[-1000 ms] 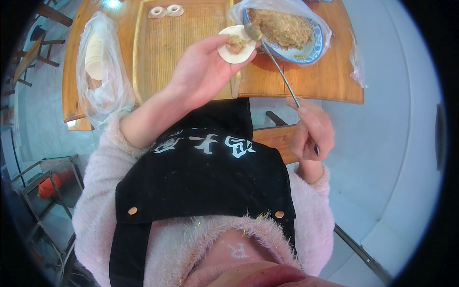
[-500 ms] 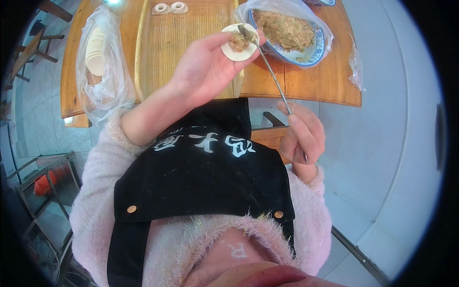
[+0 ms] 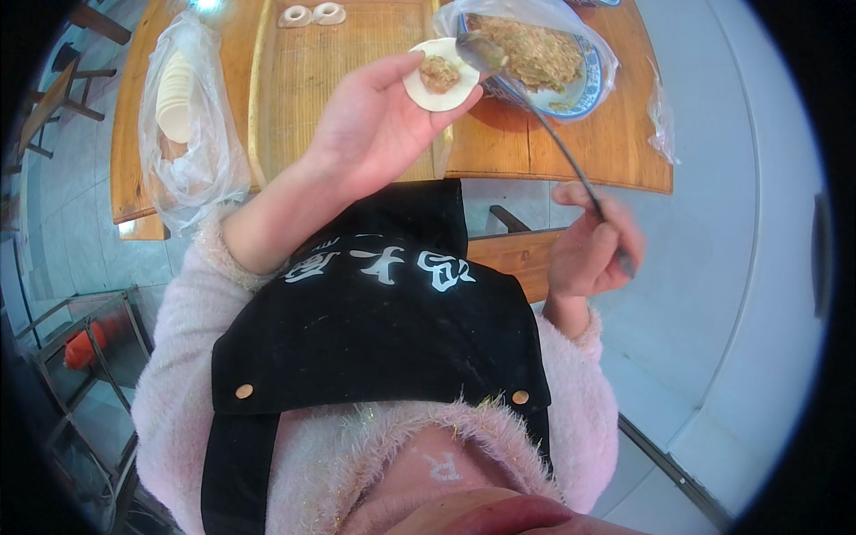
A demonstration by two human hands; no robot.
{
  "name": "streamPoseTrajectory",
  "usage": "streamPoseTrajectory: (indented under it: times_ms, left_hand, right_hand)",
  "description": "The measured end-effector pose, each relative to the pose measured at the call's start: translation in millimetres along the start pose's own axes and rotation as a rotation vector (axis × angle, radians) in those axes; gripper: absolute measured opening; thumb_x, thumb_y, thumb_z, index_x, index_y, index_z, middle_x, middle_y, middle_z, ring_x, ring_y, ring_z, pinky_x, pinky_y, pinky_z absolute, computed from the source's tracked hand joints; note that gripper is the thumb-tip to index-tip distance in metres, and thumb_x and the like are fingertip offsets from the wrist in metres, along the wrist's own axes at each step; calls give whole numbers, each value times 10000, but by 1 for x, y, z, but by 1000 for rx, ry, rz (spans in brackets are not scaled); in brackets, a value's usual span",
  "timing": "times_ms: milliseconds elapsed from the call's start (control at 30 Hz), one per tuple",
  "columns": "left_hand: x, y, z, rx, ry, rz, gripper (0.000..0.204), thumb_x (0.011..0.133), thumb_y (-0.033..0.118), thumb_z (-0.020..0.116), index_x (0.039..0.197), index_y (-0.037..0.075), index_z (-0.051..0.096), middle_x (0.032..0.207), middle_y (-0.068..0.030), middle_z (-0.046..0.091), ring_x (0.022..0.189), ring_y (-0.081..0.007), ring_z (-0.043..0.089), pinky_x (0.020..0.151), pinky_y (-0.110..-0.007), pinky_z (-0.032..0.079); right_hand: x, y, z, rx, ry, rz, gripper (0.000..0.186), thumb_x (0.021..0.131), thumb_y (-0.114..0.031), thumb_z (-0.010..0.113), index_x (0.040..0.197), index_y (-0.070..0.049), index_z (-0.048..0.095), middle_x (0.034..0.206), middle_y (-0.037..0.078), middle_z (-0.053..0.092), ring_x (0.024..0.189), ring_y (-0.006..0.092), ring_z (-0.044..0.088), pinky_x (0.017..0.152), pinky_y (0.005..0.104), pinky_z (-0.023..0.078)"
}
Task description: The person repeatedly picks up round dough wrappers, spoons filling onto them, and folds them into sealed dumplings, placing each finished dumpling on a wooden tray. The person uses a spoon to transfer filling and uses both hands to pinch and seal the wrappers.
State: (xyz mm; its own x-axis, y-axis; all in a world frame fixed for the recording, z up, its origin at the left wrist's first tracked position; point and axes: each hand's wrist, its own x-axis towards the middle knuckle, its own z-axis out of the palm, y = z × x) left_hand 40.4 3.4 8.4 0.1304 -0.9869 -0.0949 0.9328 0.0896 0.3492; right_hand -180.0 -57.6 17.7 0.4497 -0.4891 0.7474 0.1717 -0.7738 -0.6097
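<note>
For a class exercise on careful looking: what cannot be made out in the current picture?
Head view:
Underside of held wrapper: hidden by left hand.
Exact count of stacked wrappers: overlapping inside plastic bag.
Most of second dish: cut off by top edge.
Finger outlines of right hand: blurred.

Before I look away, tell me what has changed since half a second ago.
The right hand shifted right, drawing the spoon off the filling toward the bowl. Nothing was taken up or let go. The left hand still holds the wrapper; the two folded dumplings stay on the tray.
</note>
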Motion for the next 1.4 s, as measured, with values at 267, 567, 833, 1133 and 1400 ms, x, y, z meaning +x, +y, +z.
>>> streamPoseTrajectory:
  times_ms: [267,567,833,1133,1400]
  left_hand:
    - [0,3,-1,-22,-88,-10,493,975,175,253,1388,-77,160,1432,-237,261,1325,-318,306,1097,-406,291]
    - [-5,3,11,-64,-36,-14,473,983,213,227,1327,-107,278,1339,-240,402,1252,-312,412,1060,-409,335]
    - [-8,-1,17,-47,-51,-19,475,981,218,265,1330,-103,282,1332,-236,413,1259,-307,406,1068,-406,319]
    - [-15,-8,22,-29,-46,-54,456,986,226,265,1323,-78,303,1314,-208,435,1256,-280,407,1084,-390,287]
    - [-24,-9,18,47,-62,-42,468,992,275,228,1342,-23,318,1313,-147,452,1222,-239,430,1050,-370,305]
  right_hand:
    - [14,40,-23,296,410,528,200,942,-108,424,1049,30,523,851,161,631,748,252,632,725,360,522]
    - [13,99,-31,344,380,754,206,947,-173,476,1034,1,542,861,123,640,757,178,631,720,304,504]
    - [8,92,-24,315,445,873,171,923,-143,513,1049,-28,513,838,58,588,710,128,565,689,269,475]
    - [15,36,26,-426,-227,-255,339,693,15,705,991,-72,567,973,53,464,869,201,502,749,325,432]
    - [39,31,60,-401,-248,-550,378,565,-51,730,927,-139,663,921,6,519,827,185,501,777,340,387]
